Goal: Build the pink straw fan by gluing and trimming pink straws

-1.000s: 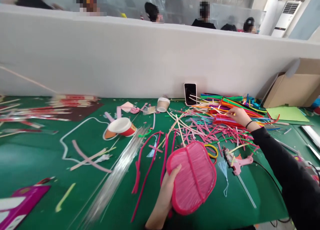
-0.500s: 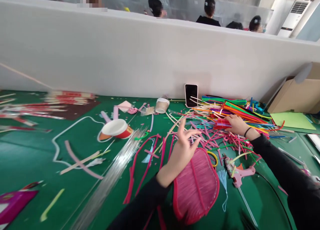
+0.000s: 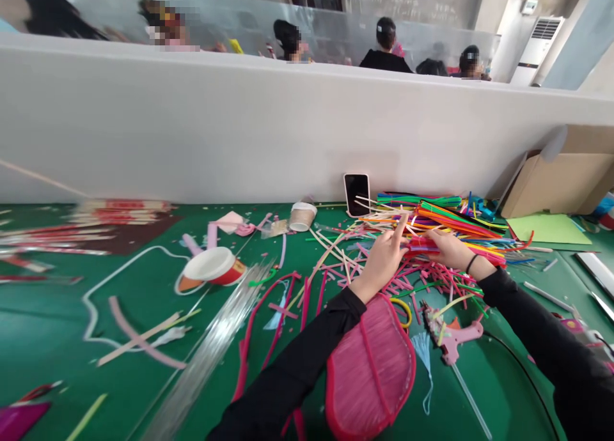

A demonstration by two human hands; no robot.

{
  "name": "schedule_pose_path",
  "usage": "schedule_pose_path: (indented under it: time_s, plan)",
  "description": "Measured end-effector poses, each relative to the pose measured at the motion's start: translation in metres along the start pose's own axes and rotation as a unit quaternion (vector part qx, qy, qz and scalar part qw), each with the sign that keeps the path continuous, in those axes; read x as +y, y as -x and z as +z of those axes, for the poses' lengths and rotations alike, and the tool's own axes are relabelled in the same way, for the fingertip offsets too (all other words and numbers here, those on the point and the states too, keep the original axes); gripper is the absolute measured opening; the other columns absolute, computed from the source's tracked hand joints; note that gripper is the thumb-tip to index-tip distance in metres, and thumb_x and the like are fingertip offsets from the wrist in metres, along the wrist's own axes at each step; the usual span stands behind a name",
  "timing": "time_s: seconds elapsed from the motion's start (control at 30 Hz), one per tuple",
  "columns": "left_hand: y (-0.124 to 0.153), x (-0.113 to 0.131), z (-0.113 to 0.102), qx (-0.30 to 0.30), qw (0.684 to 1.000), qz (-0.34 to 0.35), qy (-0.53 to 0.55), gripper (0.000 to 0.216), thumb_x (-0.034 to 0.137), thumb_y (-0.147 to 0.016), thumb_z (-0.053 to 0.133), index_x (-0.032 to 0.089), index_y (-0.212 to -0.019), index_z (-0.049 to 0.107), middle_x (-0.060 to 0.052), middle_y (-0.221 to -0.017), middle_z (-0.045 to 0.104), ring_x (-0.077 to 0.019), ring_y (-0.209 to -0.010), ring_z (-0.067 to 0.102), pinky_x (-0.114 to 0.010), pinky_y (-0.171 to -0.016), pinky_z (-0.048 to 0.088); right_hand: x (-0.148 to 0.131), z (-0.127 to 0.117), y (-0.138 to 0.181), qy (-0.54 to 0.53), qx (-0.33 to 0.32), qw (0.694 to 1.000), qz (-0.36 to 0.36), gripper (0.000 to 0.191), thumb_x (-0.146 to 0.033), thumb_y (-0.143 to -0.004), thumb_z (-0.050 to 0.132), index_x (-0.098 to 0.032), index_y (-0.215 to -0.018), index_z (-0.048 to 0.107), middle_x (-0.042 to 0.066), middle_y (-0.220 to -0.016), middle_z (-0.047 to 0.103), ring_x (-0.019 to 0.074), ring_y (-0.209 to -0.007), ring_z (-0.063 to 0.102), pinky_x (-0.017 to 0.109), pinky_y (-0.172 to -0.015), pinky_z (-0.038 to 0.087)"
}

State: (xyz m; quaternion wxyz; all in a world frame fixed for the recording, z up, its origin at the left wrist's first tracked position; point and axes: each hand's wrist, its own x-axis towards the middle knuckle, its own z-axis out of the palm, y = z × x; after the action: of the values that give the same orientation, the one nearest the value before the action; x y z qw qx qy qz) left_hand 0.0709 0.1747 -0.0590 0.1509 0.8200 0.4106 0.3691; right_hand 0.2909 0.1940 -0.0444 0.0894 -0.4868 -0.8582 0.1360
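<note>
My right hand [image 3: 449, 249] is closed on a bundle of red pipe cleaners [image 3: 422, 244] at the front of a colourful heap. My left hand [image 3: 385, 261] is at the bundle's left end, index finger stretched up and thumb towards the red strands; whether it touches them is unclear. Several short pink pieces [image 3: 434, 280] lie scattered beneath both hands. Below my left wrist rests a pink rounded panel [image 3: 369, 371] with a red fuzzy edge and a centre rib; my left sleeve covers part of its side.
A pink glue gun [image 3: 455, 339] with a dark cord and a light-blue tassel [image 3: 423, 355] lie right of the panel. A phone [image 3: 357, 195] leans on the white partition [image 3: 215, 128]. Left are clear rods [image 3: 211, 345], a tipped paper cup [image 3: 230, 271] and a white cable [image 3: 91, 300].
My left hand has moved right and forward from above the panel to the red bundle. My right hand stays at the bundle. The camera view has tilted up slightly.
</note>
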Motion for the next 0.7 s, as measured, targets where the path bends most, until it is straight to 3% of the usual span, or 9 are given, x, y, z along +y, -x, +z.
schedule_pose_path:
  time_s: [0.1,0.2,0.4,0.53,0.6,0.7]
  plan:
    - [-0.002,0.0,0.0,0.003,1.0,-0.009,0.013,0.083,0.01,-0.088,0.058,0.021,-0.157,0.014,-0.007,-0.09,0.071,-0.0266,-0.097,0.063,-0.041,-0.094,0.045,-0.002,0.002,0.0,-0.026,-0.015,1.0,-0.003,0.044,-0.027,-0.08,0.071,-0.016,-0.12,0.055,0.011,-0.109,0.07,0.0213,-0.093,0.068,0.03,-0.079,0.049]
    - [-0.003,0.0,-0.001,0.004,1.0,-0.012,-0.004,0.078,0.012,-0.087,0.06,0.023,-0.155,0.022,-0.006,-0.088,0.067,-0.0269,-0.098,0.064,-0.042,-0.095,0.044,-0.001,0.005,-0.001,-0.044,-0.018,0.999,-0.004,0.054,-0.033,-0.08,0.072,-0.019,-0.129,0.053,0.011,-0.114,0.071,0.0237,-0.1,0.068,0.034,-0.084,0.05]
    - [0.001,-0.004,-0.019,-0.003,0.999,-0.035,0.012,0.075,0.012,-0.082,0.062,0.026,-0.151,0.036,-0.005,-0.088,0.067,-0.024,-0.089,0.066,-0.04,-0.096,0.045,0.009,0.009,-0.006,-0.077,-0.029,0.997,-0.009,0.049,-0.027,-0.078,0.075,-0.025,-0.125,0.061,0.005,-0.117,0.072,0.0219,-0.105,0.068,0.034,-0.091,0.051]
    - [0.013,-0.012,-0.06,0.044,0.988,-0.095,0.114,0.068,0.008,-0.072,0.07,0.025,-0.137,0.055,-0.003,-0.072,0.069,-0.0265,-0.103,0.065,-0.041,-0.106,0.039,0.014,0.01,-0.01,-0.08,-0.03,0.996,-0.002,0.05,-0.027,-0.077,0.075,-0.023,-0.125,0.062,0.007,-0.123,0.07,0.0242,-0.112,0.066,0.037,-0.096,0.049]
    - [0.024,-0.015,-0.091,0.096,0.96,-0.169,0.203,0.07,0.002,-0.058,0.078,0.025,-0.123,0.064,-0.001,-0.065,0.068,-0.0265,-0.107,0.064,-0.039,-0.108,0.039,0.015,0.009,-0.011,-0.08,-0.033,0.996,0.001,0.051,-0.026,-0.077,0.075,-0.023,-0.126,0.063,0.008,-0.123,0.07,0.0252,-0.113,0.065,0.038,-0.098,0.048]
    - [0.048,-0.019,-0.142,0.164,0.898,-0.286,0.293,0.073,-0.009,-0.045,0.078,0.024,-0.11,0.068,-0.001,-0.064,0.069,-0.0259,-0.112,0.063,-0.031,-0.099,0.047,0.014,0.008,-0.011,-0.089,-0.038,0.995,0.006,0.051,-0.027,-0.076,0.075,-0.024,-0.126,0.064,0.006,-0.122,0.071,0.0252,-0.112,0.065,0.039,-0.098,0.048]
